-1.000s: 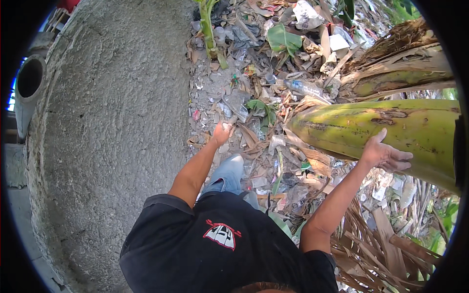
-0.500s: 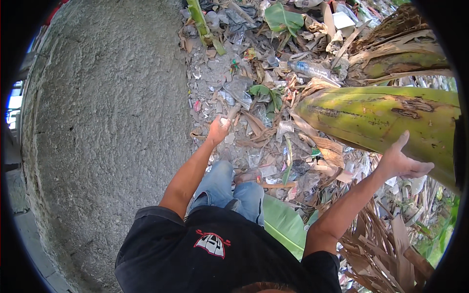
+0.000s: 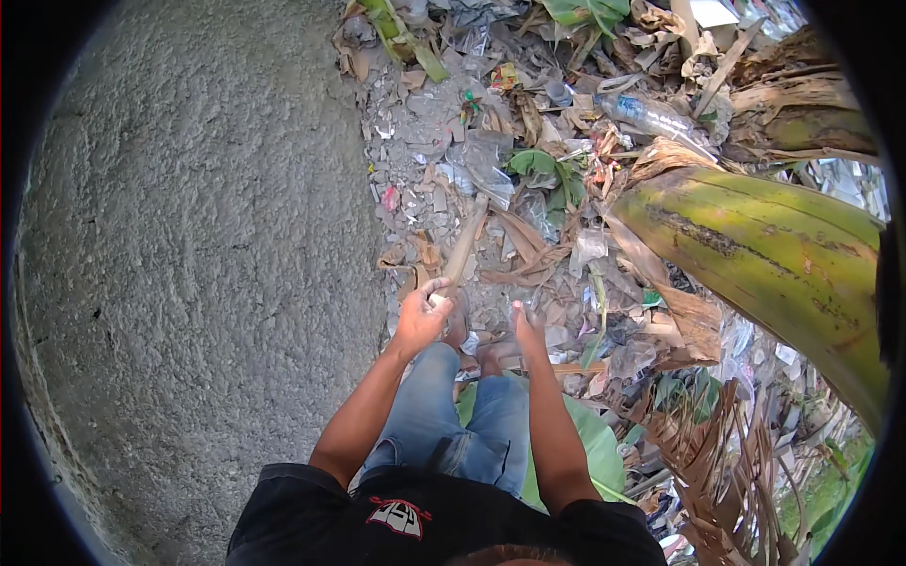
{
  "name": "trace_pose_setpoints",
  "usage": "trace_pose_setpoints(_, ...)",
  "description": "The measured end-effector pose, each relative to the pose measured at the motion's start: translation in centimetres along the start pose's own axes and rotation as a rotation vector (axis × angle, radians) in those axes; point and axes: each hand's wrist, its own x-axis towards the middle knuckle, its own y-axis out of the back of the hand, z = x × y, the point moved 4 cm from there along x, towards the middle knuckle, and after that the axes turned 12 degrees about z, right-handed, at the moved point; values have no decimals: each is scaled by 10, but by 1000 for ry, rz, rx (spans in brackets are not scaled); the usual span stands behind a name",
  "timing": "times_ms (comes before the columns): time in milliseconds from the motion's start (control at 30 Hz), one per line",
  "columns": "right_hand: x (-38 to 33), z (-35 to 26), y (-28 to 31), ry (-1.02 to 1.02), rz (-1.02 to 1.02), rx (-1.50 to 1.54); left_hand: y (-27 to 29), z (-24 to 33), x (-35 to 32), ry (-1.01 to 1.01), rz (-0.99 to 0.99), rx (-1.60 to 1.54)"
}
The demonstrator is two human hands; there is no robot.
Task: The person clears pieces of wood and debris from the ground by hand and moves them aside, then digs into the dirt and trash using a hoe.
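Observation:
My left hand (image 3: pixel 422 319) is closed around the near end of a pale wooden stick (image 3: pixel 466 241), in front of my legs. From my fist the stick slants up and to the right, over the littered ground. My right hand (image 3: pixel 529 330) is held in front of my right leg, to the right of the stick and apart from it. Its thumb points forward and its other fingers are partly blurred, with nothing visible in them. To its right leans a thick green banana trunk (image 3: pixel 755 241) with brown scars.
A rough grey concrete wall (image 3: pixel 208 245) fills the left side. Plastic bottles (image 3: pixel 651 118), dry leaves (image 3: pixel 694 325) and scraps cover the ground. A cut green stalk (image 3: pixel 401 38) lies at the far side. Dried fronds (image 3: pixel 708 462) hang at the lower right.
My right hand has left the banana trunk and come in leftward in front of my legs. My left hand has drawn nearer to me with the stick, which now shows more of its length.

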Motion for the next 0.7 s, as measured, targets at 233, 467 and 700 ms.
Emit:
trace_pose_setpoints(233,64,-7,-164,-422,-333,532,22,-50,-14,290,-74,-69)
trace_pose_setpoints(467,100,6,-256,-619,-460,877,43,-110,-15,184,-308,857)
trace_pose_setpoints(700,45,5,-226,-288,-183,382,60,-183,-69,326,-450,682)
